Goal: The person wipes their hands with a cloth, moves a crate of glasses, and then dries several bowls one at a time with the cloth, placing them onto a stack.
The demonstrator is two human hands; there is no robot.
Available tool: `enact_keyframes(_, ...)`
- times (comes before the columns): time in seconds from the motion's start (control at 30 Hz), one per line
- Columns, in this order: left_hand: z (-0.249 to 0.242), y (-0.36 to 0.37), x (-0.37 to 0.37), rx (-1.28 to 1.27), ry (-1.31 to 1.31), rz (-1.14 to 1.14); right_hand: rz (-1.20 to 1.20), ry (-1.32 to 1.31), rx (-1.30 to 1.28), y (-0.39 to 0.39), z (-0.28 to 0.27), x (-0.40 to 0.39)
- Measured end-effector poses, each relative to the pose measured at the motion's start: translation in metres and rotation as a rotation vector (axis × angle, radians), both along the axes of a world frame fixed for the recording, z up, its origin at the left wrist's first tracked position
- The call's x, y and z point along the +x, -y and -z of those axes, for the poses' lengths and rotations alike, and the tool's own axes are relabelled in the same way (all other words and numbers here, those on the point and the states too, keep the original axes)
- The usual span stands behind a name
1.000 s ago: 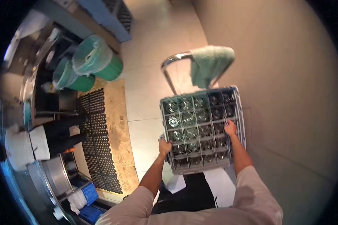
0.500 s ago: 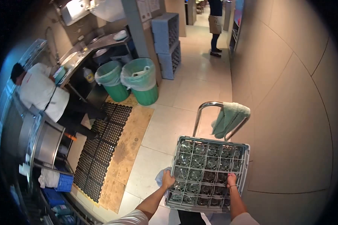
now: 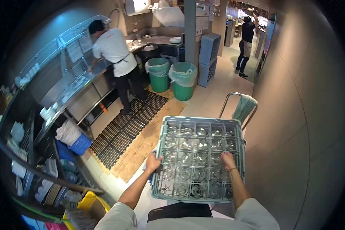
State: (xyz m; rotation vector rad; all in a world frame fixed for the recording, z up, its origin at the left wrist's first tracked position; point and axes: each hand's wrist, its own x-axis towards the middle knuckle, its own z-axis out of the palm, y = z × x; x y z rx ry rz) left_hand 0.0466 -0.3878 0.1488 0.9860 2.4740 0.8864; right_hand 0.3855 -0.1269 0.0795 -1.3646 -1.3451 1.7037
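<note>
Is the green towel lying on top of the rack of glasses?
No, the towel hangs over the metal handle beyond the far edge of the rack.

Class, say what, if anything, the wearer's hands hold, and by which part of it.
A rack of glasses: the left hand grips its left side, the right hand its inner grid, towards the right side.

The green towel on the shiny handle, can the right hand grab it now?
Probably not: the right hand is gripping the glass rack, and the rack's far end lies between it and the green towel. It would likely have to let go and stretch forward.
</note>
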Motion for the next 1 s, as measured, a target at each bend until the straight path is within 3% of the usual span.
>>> enact_keyframes(0.03,-0.014,0.036,-0.002,-0.019,0.002,-0.056,-0.078,0.087,-0.048,0.034,-0.052,-0.017)
enact_keyframes(0.13,-0.037,0.148,-0.005,0.022,-0.102,-0.185,-0.216,0.095,-0.065,0.101,-0.071,-0.065)
enact_keyframes(0.23,-0.056,0.25,0.013,-0.075,-0.135,-0.408,-0.408,-0.041,-0.194,0.157,-0.062,-0.113)
enact_keyframes(0.33,-0.063,0.341,0.041,-0.134,-0.177,-0.602,-0.618,0.045,-0.234,0.216,-0.069,-0.155)
enact_keyframes(0.5,-0.088,0.448,0.11,-0.152,0.044,-0.851,-0.929,0.099,-0.132,0.299,-0.071,-0.218)
enact_keyframes(0.53,-0.066,0.475,0.117,-0.066,-0.013,-0.897,-0.964,0.067,-0.108,0.318,-0.074,-0.229)
enact_keyframes(0.63,-0.061,0.511,0.151,-0.166,-0.167,-1.013,-1.081,0.039,-0.11,0.358,-0.076,-0.253)
enact_keyframes(0.87,-0.085,0.558,0.2,-0.195,-0.069,-1.265,-1.285,-0.035,-0.046,0.432,-0.1,-0.287)
enact_keyframes(1.0,-0.094,0.585,0.209,-0.094,-0.082,-1.294,-1.317,-0.075,0.098,0.468,-0.107,-0.306)
